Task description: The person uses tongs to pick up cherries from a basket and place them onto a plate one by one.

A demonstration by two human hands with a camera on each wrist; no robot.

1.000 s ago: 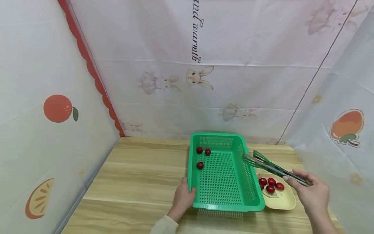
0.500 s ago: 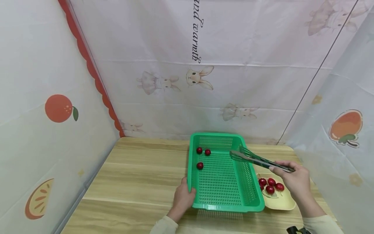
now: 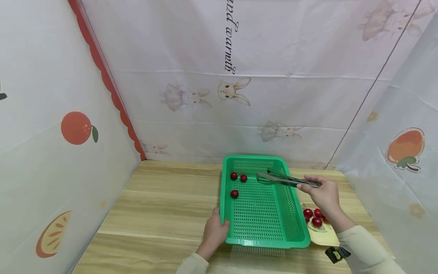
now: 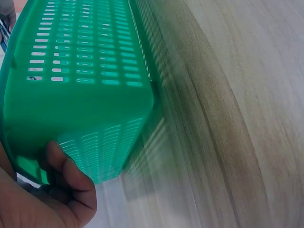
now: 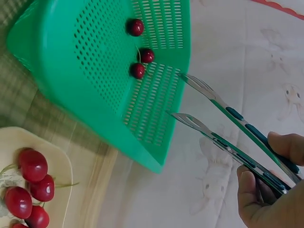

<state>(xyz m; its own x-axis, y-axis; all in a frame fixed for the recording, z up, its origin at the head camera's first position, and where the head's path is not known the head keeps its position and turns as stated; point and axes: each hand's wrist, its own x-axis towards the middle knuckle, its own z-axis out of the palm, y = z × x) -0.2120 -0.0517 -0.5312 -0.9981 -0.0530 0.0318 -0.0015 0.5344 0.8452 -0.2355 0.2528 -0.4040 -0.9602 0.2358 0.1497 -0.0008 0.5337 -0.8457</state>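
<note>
the left hand grips the green basket by its near left rim on the wooden table, while the right hand holds the tongs, tips parted, above the basket, where three cherries lie toward the far left, other cherries resting on the yellow dish just beside it.

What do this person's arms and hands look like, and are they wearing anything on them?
The left hand and right hand are both bare, with no gloves. The left sleeve and right sleeve are plain cream. A small black device with a yellowish patch shows beside the right sleeve; its details are too small to tell.
</note>
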